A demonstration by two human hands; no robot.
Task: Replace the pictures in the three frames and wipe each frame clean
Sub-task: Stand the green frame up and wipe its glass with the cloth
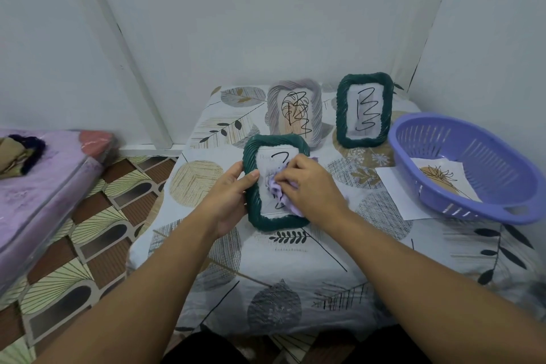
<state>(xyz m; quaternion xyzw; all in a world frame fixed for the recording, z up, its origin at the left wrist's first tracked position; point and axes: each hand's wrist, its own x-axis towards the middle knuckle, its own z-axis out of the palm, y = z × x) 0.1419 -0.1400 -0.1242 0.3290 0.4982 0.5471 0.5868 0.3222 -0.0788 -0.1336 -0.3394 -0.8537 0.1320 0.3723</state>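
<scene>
left hand (229, 195) grips green frame (260, 217); right hand (310, 186) presses cloth (277, 189).

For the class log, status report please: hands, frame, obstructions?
Left hand grips near green frame. Right hand presses lilac cloth on its glass. Nothing in the way.

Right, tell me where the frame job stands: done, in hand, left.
Done, apparently: a printed picture lies in the purple basket, seemingly removed from a frame. In hand: the left hand grips the near green frame while the right hand rubs a lilac cloth on its glass. Left: the grey frame and far green frame stand behind, glass still scribbled; whether their pictures were swapped is unclear.
</scene>
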